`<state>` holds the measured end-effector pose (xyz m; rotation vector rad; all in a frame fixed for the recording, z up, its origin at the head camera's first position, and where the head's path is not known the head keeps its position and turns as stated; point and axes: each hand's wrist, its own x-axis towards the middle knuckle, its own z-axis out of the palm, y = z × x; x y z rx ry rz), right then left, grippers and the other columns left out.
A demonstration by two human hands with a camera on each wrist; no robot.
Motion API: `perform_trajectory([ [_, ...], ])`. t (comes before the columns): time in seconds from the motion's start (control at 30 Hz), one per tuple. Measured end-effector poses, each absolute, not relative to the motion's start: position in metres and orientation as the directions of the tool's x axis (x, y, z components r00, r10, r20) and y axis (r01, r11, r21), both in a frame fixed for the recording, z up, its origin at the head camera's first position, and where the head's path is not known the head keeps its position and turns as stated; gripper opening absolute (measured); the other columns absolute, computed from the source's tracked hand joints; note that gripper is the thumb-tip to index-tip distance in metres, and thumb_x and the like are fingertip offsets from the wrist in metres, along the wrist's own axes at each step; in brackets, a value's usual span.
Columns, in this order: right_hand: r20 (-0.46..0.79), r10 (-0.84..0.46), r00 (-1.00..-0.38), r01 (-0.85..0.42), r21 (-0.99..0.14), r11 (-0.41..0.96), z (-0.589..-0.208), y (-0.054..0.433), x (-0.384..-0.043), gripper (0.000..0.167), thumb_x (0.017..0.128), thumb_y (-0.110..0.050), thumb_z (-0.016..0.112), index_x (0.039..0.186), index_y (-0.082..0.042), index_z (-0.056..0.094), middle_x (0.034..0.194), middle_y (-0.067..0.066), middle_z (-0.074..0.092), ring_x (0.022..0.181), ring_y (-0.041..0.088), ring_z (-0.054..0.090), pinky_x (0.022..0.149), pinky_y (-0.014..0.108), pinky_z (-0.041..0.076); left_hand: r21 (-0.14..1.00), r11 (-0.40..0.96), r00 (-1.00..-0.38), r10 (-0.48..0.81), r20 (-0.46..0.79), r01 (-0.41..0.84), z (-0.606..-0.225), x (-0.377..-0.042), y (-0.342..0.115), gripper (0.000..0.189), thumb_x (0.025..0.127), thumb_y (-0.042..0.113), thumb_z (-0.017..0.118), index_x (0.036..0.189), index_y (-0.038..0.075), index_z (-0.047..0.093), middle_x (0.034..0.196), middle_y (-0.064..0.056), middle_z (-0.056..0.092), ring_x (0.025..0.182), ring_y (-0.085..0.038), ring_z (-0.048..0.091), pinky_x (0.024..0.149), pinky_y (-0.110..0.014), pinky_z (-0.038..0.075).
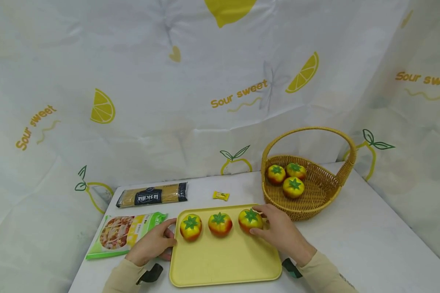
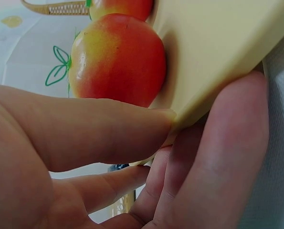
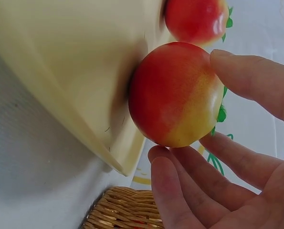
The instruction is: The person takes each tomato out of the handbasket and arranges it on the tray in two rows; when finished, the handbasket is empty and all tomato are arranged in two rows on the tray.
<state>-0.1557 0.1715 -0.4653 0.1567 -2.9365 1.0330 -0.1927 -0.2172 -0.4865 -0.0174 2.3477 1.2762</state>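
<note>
A yellow tray lies at the front of the table with three red-and-yellow toy tomatoes in a row along its far side. At its left edge my left hand grips the rim, thumb on top and fingers underneath in the left wrist view. The left tomato sits just beyond that thumb. My right hand holds the right tomato between thumb and fingertips, over the tray's far right corner. Between these two stands the middle tomato, which neither hand touches.
A wicker basket with a tall handle stands at the back right, three similar tomatoes inside. Behind the tray lies a small yellow wrapped packet. To the left are a pack of spaghetti and a green-edged food bag. A printed cloth hangs behind.
</note>
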Motion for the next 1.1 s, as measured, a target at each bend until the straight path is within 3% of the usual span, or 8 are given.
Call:
perform_trajectory([
  [0.3,0.083,-0.085,-0.993,-0.118,-0.622,0.774,-0.456,0.178,-0.152,0.060,0.086,-0.025,0.093,0.139,-0.012,0.070,0.132,0.006,0.071,0.112,0.022,0.071,0.095,0.043,0.063,0.782,0.580,-0.887,0.209,-0.413,-0.227,-0.485,-0.194,-0.215,0.076,0.095,0.005,0.074,0.164,0.007,0.043,0.103,-0.013,0.060,0.080,-0.024,0.063,0.061,-0.039,0.065],
  [0.53,0.289,-0.070,-0.955,-0.239,-0.607,0.758,-0.439,0.204,-0.153,0.046,0.091,-0.022,0.088,0.133,-0.010,0.073,0.127,0.009,0.075,0.110,0.027,0.072,0.093,0.048,0.064,0.772,0.581,-0.890,0.169,-0.423,-0.257,-0.484,-0.193,-0.215,0.076,0.094,0.004,0.074,0.163,0.008,0.044,0.103,-0.013,0.059,0.082,-0.024,0.064,0.062,-0.039,0.065],
  [0.7,0.372,0.010,-0.928,-0.224,-0.580,0.783,-0.440,0.236,-0.165,0.049,0.093,-0.025,0.087,0.135,-0.006,0.071,0.127,0.014,0.075,0.111,0.034,0.073,0.093,0.055,0.064,0.773,0.576,-0.890,0.162,-0.427,-0.266,-0.485,-0.193,-0.216,0.075,0.094,0.003,0.074,0.163,0.008,0.044,0.103,-0.013,0.059,0.082,-0.025,0.064,0.062,-0.039,0.065],
  [0.97,0.290,0.091,-0.953,-0.094,-0.566,0.819,-0.454,0.276,-0.191,0.063,0.096,-0.026,0.082,0.148,0.002,0.059,0.146,0.028,0.061,0.133,0.051,0.059,0.109,0.068,0.052,0.768,0.586,-0.895,0.154,-0.419,-0.259,-0.486,-0.193,-0.216,0.075,0.093,0.003,0.074,0.163,0.008,0.046,0.102,-0.012,0.059,0.083,-0.024,0.062,0.061,-0.039,0.064],
  [1.1,0.254,0.093,-0.963,-0.064,-0.549,0.834,-0.458,0.284,-0.198,0.069,0.095,-0.026,0.083,0.151,0.003,0.055,0.149,0.031,0.056,0.135,0.054,0.056,0.112,0.070,0.048,0.773,0.577,-0.895,0.155,-0.419,-0.262,-0.484,-0.192,-0.214,0.075,0.093,0.003,0.073,0.163,0.008,0.046,0.102,-0.012,0.059,0.084,-0.024,0.062,0.061,-0.039,0.064],
])
